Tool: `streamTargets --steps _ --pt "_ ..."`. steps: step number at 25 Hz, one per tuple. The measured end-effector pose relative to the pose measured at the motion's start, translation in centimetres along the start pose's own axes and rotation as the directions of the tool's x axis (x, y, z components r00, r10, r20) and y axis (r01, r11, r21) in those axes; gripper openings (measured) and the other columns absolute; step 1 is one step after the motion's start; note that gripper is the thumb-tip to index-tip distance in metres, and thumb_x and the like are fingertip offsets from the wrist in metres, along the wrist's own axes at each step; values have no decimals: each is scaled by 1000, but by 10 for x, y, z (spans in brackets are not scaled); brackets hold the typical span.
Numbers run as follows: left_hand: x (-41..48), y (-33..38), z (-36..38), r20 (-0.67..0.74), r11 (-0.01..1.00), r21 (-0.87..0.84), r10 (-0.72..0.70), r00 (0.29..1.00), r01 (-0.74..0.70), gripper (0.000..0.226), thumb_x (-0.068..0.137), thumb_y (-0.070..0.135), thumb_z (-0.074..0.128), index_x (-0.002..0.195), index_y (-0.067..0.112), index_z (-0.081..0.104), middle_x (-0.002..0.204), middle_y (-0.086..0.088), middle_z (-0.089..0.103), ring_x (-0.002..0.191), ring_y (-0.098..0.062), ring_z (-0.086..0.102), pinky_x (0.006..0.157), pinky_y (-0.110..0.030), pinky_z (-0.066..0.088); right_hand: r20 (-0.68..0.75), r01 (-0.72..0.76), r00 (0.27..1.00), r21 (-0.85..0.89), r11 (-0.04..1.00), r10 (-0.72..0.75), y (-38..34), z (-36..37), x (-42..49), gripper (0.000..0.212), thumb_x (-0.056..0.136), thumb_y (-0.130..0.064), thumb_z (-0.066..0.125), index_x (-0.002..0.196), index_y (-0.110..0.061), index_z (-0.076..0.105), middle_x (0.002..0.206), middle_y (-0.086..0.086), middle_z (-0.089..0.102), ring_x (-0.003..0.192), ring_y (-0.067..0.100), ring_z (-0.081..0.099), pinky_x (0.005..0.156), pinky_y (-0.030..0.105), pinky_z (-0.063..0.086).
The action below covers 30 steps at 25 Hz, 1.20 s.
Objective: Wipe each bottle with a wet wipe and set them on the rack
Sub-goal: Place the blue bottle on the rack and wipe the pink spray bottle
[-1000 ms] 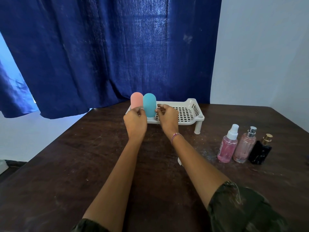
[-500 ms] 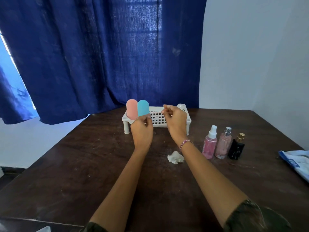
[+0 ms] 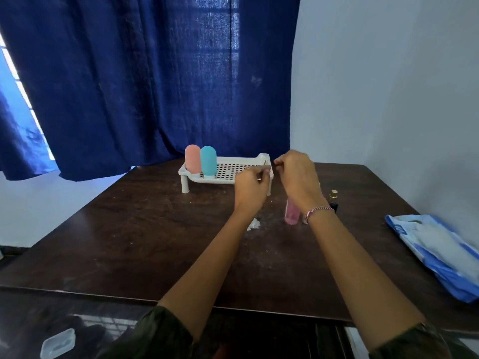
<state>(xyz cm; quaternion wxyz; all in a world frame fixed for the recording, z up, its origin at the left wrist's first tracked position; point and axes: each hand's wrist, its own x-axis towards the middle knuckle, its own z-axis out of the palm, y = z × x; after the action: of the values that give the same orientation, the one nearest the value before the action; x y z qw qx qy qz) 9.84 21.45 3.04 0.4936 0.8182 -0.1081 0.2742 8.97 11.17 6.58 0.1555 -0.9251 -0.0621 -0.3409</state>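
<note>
A white rack [image 3: 228,177] stands at the back of the dark table [image 3: 145,234]. A pink bottle [image 3: 193,159] and a teal bottle [image 3: 208,160] stand upright side by side at its left end. My left hand [image 3: 250,189] hovers in front of the rack's right end, fingers loosely curled, holding nothing. Just right of the rack, my right hand [image 3: 298,177] hangs in the air the same way. A pink spray bottle [image 3: 291,215] and a black bottle with a gold cap [image 3: 333,199] stand behind my right wrist, partly hidden. A crumpled white wipe [image 3: 254,224] lies under my left forearm.
A blue and white plastic packet [image 3: 438,252] lies at the table's right edge. A dark blue curtain [image 3: 155,86] hangs behind the rack. Below the table's near edge, at the bottom left, sits a small clear plastic box [image 3: 57,343].
Both hands have let go of the teal bottle, which now stands on the rack beside the pink one. They have moved right, toward the standing bottles. The view has panned right.
</note>
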Motion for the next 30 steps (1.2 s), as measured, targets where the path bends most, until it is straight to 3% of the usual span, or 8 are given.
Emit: streamTargets --steps 3,8,13,19,25,27,30 --pt "0 18 13 110 999 -13 40 993 -39 23 93 13 55 111 8 69 106 -6 71 93 -11 64 84 -14 45 104 -42 993 -128 991 56 20 -24 -5 17 89 -1 55 103 0 64 103 17 62 93 26 59 81 29 48" --pt "-1 29 26 270 999 33 9 963 -18 24 92 10 57 113 7 67 104 -8 71 80 -5 59 58 -2 40 222 -27 973 -145 989 59 34 -30 -9 20 88 -5 57 107 -2 65 103 17 64 91 26 61 84 31 51" --pt "2 23 21 331 999 45 -40 943 26 26 89 7 60 114 3 67 109 -11 70 96 -17 65 82 -14 45 270 -42 959 -149 988 81 36 -17 -1 14 85 -4 62 96 -4 69 91 14 66 78 24 63 76 32 54" --pt "-1 10 19 409 998 50 -62 910 46 27 86 4 64 113 3 67 109 -10 70 97 -14 64 90 -18 46 249 -83 963 -96 992 104 33 -9 -2 9 82 -7 68 89 -5 72 91 11 69 80 21 64 77 29 54" --pt "8 -5 9 434 999 -2 -42 900 47 32 83 7 68 115 3 65 109 -9 70 90 -7 64 80 -10 46 273 -72 958 -56 996 85 23 0 5 13 84 -9 65 95 -7 72 96 10 69 86 21 63 81 28 52" --pt "11 -14 1 408 996 -45 -48 912 72 34 80 8 71 113 4 66 108 -7 70 87 -5 64 74 -6 48 245 -92 966 22 996 83 18 5 7 13 83 -9 66 95 -8 72 97 9 70 88 20 64 83 29 52" --pt "13 -32 -11 326 986 -141 -38 945 88 32 79 5 71 111 5 67 103 -7 70 85 -5 63 79 -9 51 198 -104 978 164 981 70 5 14 10 13 81 -11 69 93 -9 72 95 8 70 86 17 64 80 24 51"
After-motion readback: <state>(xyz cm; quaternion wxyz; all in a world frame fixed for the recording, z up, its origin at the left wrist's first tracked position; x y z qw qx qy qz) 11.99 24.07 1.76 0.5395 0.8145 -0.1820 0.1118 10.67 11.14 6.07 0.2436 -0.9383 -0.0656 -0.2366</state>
